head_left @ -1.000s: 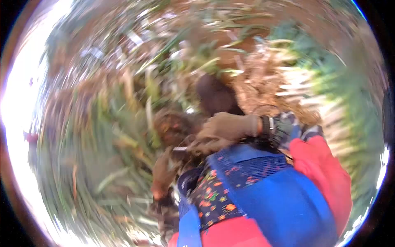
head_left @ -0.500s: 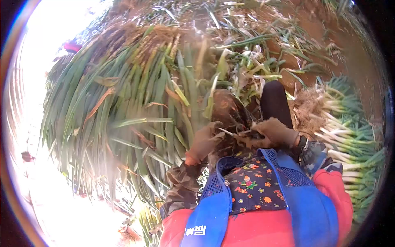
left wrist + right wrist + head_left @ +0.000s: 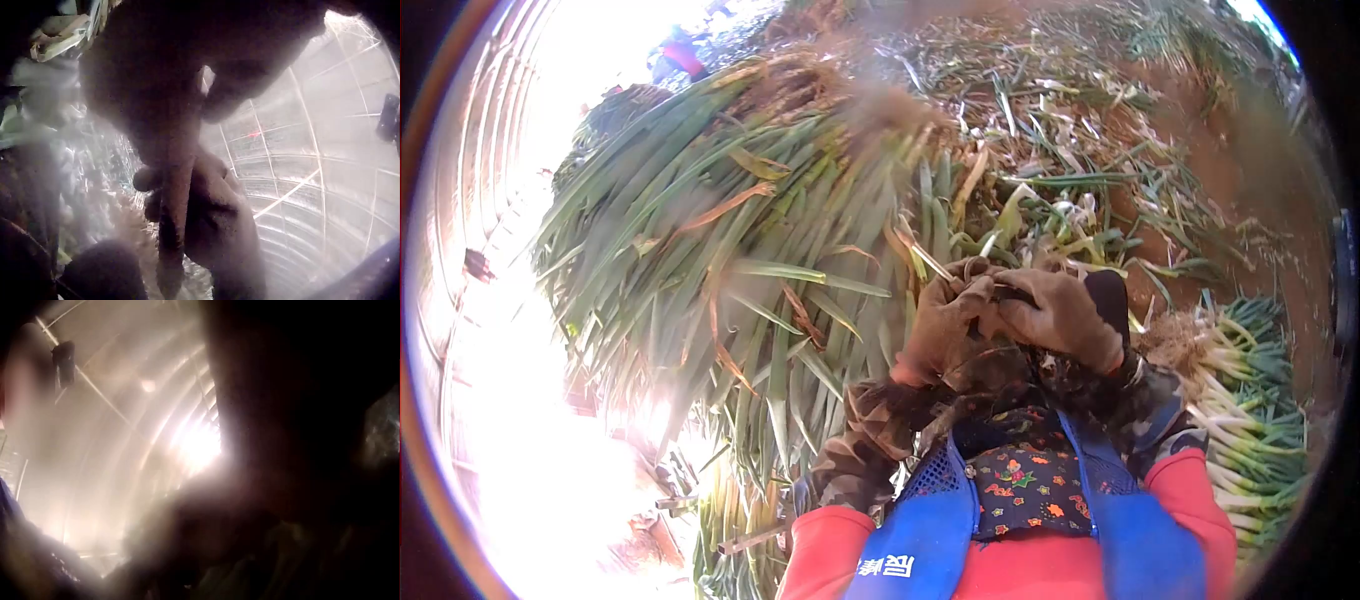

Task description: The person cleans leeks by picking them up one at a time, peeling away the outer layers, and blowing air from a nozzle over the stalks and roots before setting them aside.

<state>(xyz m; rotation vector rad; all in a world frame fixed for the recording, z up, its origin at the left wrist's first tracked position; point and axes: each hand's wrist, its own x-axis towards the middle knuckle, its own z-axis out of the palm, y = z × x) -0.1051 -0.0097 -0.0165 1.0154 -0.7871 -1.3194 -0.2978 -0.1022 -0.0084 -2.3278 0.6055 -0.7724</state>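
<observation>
Both gloved hands meet at the person's lap in the head view. The left hand [image 3: 945,325] pinches a thin pale stalk [image 3: 922,254], which points up and to the left from the fingertips. Against it, the right hand [image 3: 1060,315] has its fingers curled at the stalk's lower end. In the left wrist view the stalk [image 3: 178,200] runs down past the curled fingers of the right hand [image 3: 222,219], with the left hand [image 3: 156,81] above it, dark and near the lens. The right wrist view is mostly dark and blurred, so its grip is hidden there.
A large heap of long green-leaved onions [image 3: 800,220] lies left of the hands. Cleaned onions with white stems [image 3: 1240,430] are rowed at the right. Loose leaves [image 3: 1080,200] litter the brown soil ahead. A ribbed translucent wall [image 3: 300,162] stands beyond.
The hands were apart, the right one holding the thin stalk; now they have come together around it. The head view has shifted, and the stalk now points up and left.
</observation>
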